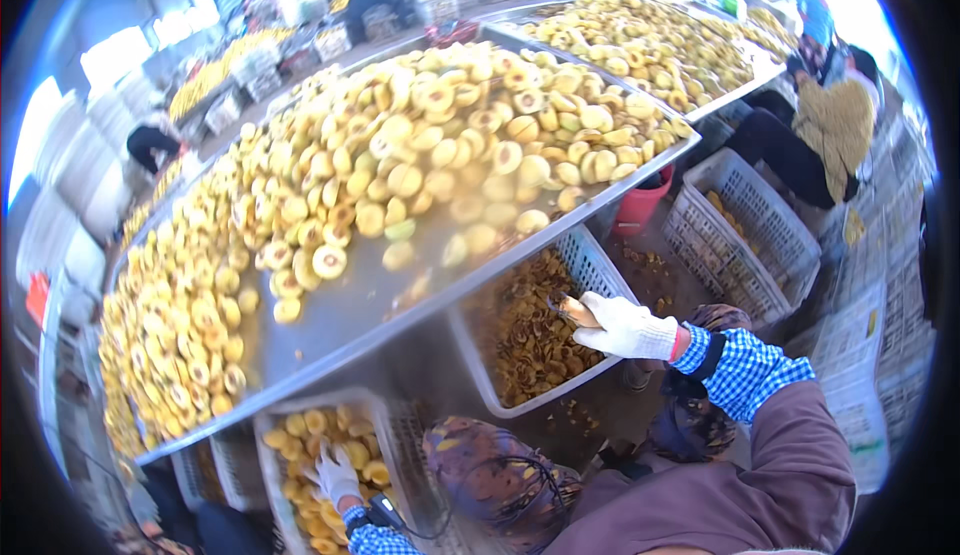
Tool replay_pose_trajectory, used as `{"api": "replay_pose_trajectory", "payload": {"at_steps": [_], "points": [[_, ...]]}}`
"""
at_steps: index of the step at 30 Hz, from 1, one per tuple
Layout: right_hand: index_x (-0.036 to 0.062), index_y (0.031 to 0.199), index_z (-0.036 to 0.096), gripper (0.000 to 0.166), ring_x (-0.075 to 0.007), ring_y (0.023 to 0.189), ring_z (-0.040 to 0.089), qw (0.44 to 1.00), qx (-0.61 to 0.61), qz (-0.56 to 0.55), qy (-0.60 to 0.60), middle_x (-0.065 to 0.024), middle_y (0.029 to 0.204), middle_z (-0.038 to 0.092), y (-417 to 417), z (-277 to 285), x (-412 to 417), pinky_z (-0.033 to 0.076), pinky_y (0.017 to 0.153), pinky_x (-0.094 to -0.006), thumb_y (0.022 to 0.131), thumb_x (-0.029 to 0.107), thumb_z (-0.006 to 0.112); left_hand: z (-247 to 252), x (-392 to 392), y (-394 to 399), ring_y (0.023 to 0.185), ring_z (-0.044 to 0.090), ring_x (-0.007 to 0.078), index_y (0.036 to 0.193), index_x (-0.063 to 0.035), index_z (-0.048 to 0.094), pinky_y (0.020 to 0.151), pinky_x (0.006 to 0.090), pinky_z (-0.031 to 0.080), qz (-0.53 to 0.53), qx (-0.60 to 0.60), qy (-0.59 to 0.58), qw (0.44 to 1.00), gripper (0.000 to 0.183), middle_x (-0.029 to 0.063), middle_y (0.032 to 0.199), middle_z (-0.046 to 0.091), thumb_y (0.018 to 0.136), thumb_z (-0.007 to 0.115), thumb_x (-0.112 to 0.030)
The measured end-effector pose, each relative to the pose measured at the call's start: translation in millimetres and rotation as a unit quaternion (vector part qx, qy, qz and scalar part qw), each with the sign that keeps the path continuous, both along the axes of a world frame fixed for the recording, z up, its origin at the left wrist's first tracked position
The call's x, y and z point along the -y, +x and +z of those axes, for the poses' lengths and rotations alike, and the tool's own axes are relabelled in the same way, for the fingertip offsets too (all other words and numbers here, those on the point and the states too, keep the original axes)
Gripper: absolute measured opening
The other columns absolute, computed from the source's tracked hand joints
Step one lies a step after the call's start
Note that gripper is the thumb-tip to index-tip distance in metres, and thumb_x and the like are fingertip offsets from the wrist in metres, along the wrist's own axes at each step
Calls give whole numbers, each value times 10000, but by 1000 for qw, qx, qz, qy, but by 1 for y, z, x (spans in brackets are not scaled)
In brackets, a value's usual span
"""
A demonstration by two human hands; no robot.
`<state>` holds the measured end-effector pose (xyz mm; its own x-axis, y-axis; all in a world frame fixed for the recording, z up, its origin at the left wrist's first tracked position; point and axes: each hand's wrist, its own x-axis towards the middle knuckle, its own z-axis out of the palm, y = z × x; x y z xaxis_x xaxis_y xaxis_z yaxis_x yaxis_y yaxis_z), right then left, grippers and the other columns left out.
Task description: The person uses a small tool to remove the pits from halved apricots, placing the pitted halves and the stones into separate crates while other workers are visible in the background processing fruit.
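Note:
My right hand, in a white knit glove, is closed around a short tool with a light wooden handle, held over a crate of brown fruit scraps. My left hand, also gloved, reaches down into a crate of yellow halved fruit at the lower left; its fingers look spread, and whether they touch or hold a piece is unclear. In front of me a metal-rimmed table carries a large heap of halved yellow fruit, peaches by their look, some showing dark centres.
A red bucket and a grey plastic crate stand right of the table. A person sits beyond them. More fruit-laden tables and other people lie farther back. Scraps litter the floor by the crates.

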<state>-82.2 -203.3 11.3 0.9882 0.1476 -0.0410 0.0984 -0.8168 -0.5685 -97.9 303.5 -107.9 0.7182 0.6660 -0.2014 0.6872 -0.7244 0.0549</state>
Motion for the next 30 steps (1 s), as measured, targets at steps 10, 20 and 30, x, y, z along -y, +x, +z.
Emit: {"api": "replay_pose_trajectory", "payload": {"at_steps": [10, 20, 30], "points": [[56, 1105, 501, 305, -134, 572, 548, 926, -27, -100, 363, -25, 768, 566, 46, -6, 36, 444, 507, -293, 853, 164, 636, 166, 256, 126, 1054, 577, 225, 1215, 58, 521, 956, 335, 443, -352, 398, -379, 757, 382, 128, 1152, 603, 857, 610, -44], [95, 1016, 492, 151, -37, 447, 400, 866, -107, -96, 479, 26, 677, 460, 43, 1, 16, 319, 398, -197, 873, 105, 540, 124, 420, 300, 1075, 519, 323, 1131, -139, 611, 830, 393, 463, -542, 432, -1, 721, 343, 120, 1198, 552, 793, 555, -148], [48, 1210, 450, 333, -36, 428, 410, 859, -112, -144, 479, 15, 635, 455, 51, 23, 11, 308, 379, -182, 886, 101, 503, 122, 451, 310, 1038, 557, 252, 977, -136, 670, 698, 347, 414, -566, 333, 233, 718, 190, 49, 1056, 627, 857, 532, -185]]}}
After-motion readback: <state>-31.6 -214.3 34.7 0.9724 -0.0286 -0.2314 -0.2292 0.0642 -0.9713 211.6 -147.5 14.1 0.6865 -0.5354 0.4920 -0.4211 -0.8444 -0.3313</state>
